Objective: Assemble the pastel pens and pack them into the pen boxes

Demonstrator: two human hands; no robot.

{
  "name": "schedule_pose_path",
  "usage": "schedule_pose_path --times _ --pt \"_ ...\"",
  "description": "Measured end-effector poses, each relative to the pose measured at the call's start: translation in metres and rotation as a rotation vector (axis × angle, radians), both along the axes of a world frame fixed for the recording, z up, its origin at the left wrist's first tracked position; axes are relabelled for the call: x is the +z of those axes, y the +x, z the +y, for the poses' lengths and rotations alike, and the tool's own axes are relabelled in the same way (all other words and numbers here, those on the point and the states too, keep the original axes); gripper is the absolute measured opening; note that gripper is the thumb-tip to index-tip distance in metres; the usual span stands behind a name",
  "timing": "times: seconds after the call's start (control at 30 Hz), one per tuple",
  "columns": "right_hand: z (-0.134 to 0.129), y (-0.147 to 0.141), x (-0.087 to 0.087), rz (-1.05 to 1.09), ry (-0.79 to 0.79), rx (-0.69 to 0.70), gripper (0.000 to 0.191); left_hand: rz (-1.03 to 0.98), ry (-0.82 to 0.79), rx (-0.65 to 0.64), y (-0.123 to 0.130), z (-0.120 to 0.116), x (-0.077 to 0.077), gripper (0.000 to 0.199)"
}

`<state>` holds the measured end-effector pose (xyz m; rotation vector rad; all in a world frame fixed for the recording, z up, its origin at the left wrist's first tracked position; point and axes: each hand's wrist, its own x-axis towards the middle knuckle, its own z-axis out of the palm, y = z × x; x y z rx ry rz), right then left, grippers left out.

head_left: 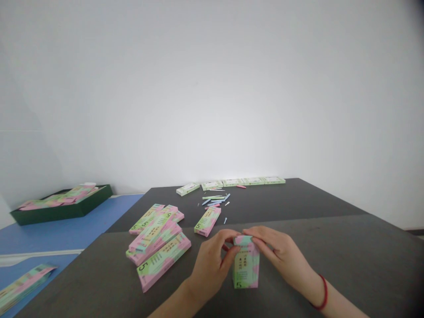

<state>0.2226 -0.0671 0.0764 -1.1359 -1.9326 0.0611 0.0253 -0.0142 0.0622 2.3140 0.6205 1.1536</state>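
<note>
A small pink-and-green carton (245, 267) with a printed 5 is upright before me, its top end towards my fingers. My left hand (212, 260) pinches its upper left edge between thumb and fingers. At the upper right corner, my right hand (281, 249), with a red band on its wrist, closes its thumb and fingers on the top. The fingertips partly cover the carton's top flap. Whether its bottom rests on the table I cannot tell. Just beyond the hands lies another such carton (208, 221).
Several similar cartons (164, 260) lie in a loose pile at left. Pens or thin sticks in blue, green and pink (217, 202) are scattered farther back. White-green boxes (233, 182) line the table's far edge. A green tray (49, 215) of flat cartons stands on a blue surface (129, 207).
</note>
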Motion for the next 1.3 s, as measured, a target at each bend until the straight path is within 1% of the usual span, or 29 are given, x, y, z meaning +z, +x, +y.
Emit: schedule_pose_path --times 0.13,0.23,0.37,0.47,0.53,0.6,0.77,0.87,1.0,1.1,1.2,1.3 --pt "-0.002 0.001 0.001 -0.114 0.084 0.004 0.025 -0.004 0.066 -0.033 -0.001 -0.001 0.004 0.015" --pt "-0.004 0.004 0.000 -0.226 0.157 -0.003 0.027 -0.004 0.114 -0.031 -0.001 -0.003 0.007 0.011" --pt "-0.007 0.008 -0.005 -0.360 0.243 -0.031 0.034 0.054 0.216 -0.025 -0.002 -0.004 0.011 0.015" --pt "-0.008 0.008 -0.010 -0.402 0.283 -0.049 0.037 0.115 0.313 -0.003 -0.005 -0.003 0.013 0.016" --pt "-0.008 0.006 -0.013 -0.384 0.288 -0.052 0.038 0.135 0.351 0.009 -0.006 -0.003 0.013 0.017" --pt "-0.007 0.002 -0.017 -0.330 0.277 -0.045 0.038 0.137 0.341 0.004 -0.006 -0.003 0.013 0.019" --pt "-0.004 -0.005 -0.029 -0.140 0.196 -0.054 0.041 0.065 0.182 -0.080 -0.001 -0.004 0.010 0.027" --pt "-0.002 -0.006 -0.032 -0.131 0.187 -0.033 0.038 -0.004 0.133 -0.103 0.000 -0.003 0.010 0.025" --pt "-0.002 -0.006 -0.033 -0.129 0.204 -0.004 0.038 -0.027 0.146 -0.111 -0.001 -0.002 0.007 0.024" --pt "-0.001 -0.009 -0.034 -0.020 0.187 0.001 0.032 -0.063 0.141 -0.084 0.000 -0.002 0.002 0.024" --pt "0.000 -0.010 -0.035 0.070 0.172 0.002 0.028 -0.126 0.123 -0.046 0.001 -0.003 -0.003 0.019" --pt "0.001 -0.007 -0.034 0.040 0.180 0.016 0.029 -0.119 0.162 -0.066 0.001 -0.004 -0.004 0.018"
